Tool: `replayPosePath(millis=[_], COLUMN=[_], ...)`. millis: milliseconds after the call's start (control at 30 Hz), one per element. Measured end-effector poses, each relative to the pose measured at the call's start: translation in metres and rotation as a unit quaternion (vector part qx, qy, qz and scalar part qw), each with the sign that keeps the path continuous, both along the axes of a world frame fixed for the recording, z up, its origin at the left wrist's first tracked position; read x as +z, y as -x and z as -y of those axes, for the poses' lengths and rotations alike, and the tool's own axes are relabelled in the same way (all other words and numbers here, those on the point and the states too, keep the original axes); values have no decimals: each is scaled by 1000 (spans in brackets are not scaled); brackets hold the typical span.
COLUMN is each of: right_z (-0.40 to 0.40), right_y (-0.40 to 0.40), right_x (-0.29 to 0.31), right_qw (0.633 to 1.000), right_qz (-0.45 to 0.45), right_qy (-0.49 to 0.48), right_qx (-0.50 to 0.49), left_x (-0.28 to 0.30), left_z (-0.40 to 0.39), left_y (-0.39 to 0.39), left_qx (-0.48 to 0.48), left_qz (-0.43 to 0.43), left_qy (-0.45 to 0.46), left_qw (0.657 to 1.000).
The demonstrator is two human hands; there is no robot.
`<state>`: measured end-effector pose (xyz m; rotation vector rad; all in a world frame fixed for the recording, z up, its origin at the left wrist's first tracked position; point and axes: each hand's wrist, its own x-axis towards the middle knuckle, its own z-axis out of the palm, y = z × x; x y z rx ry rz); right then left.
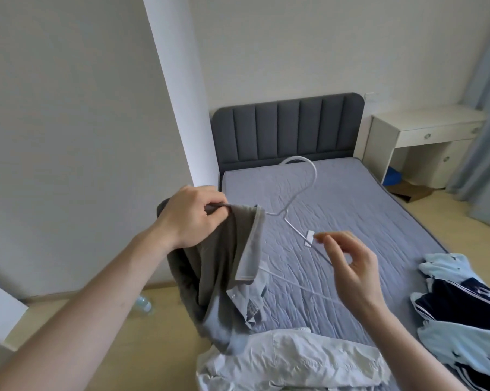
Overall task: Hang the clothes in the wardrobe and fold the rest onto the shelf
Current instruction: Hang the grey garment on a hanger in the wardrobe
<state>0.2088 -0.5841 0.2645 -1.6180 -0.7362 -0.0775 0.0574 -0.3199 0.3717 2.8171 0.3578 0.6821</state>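
Hanger (300,198) over bed (336,198) centre; garment (224,249) draped at 9 o'clock; clothes pile (461,306) at 4; desk (424,128) at 2, beside headboard (286,128).

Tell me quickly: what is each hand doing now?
Left hand: grips the grey shirt on the white hanger.
Right hand: open, holding nothing.

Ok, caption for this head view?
Left hand grips grey-brown shirt on white wire hanger; right hand open above blue mattress.

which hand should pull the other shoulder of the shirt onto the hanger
Right. The right hand is free beside the bare arm of the hanger, while the left hand grips the shirt there.
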Motion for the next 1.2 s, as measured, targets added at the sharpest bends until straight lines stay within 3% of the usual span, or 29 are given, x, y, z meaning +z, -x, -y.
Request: replayPosePath(millis=[67, 200, 400, 533, 667, 833, 1000, 1200], right_z=[9, 11, -32, -76, -113, -121, -91, -60], right_y=[-4, 6, 40, 47, 44, 26, -52, -95], right_x=[-11, -49, -98, -100, -112, -122, -111, -5], right_qw=[997, 979, 969, 935, 897, 932, 946, 963], right_qz=[-6, -161, -226, -226, -248, -256, -297, -226], right_qy=[-28, -79, 88, 216, 294, 200, 90, 86], right_qx=[-67, -95, 52, 167, 216, 159, 91, 118], left_x=[3, 14, 33, 44, 52, 57, 38, -9], left_z=[-5, -15, -18, -12, -7, -17, -48, -75], left_y=[4, 11, 18, 23, 28, 45, 68, 70], left_qx=[33, 52, 65, 53, 52, 68, 107, 133], left_qz=[7, 34, 60, 63, 68, 64, -3, -92], left_qy=[21, 36, 23, 25, 21, 29, 0, -49], left_qw=[999, 997, 996, 996, 996, 995, 994, 986])
